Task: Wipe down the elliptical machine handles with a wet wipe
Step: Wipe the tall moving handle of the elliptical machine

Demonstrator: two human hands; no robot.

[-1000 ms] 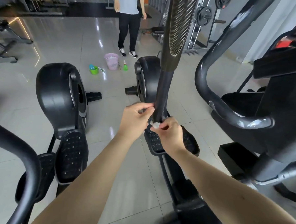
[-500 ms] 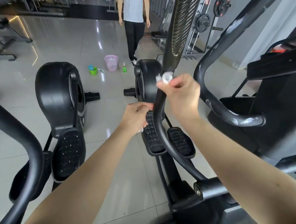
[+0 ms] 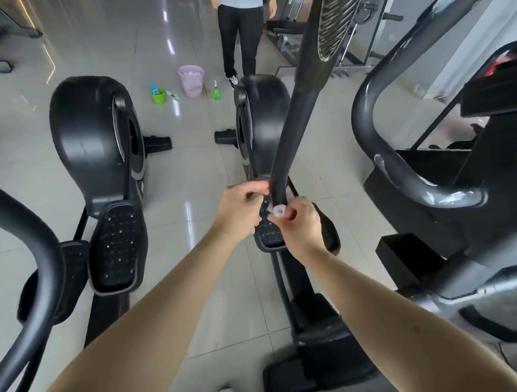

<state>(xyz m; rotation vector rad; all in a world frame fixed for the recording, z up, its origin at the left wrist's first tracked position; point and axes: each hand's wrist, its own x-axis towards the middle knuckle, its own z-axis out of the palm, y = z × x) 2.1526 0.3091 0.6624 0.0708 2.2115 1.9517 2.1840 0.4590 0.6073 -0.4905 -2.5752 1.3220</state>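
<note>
White wadded wipe (image 3: pixel 278 211), pinched by right hand (image 3: pixel 301 229), meets smooth tubular handle (image 3: pixel 286 155) gripped by left hand (image 3: pixel 240 210).

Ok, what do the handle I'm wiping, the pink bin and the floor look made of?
Handle: matte black, probably a foam or rubber sleeve over a tube; it shows little glare. Pink bin: likely thin plastic, going by its uniform pastel colour. Floor: glossy tile, judging by grout lines and sharp light reflections.

Most of wet wipe (image 3: pixel 278 211) is hidden in right hand (image 3: pixel 299 225), w/ only a white wad seen. Top of handle (image 3: pixel 286 155) & bystander (image 3: pixel 240 30) above chest are cut off at upper edge.
</note>
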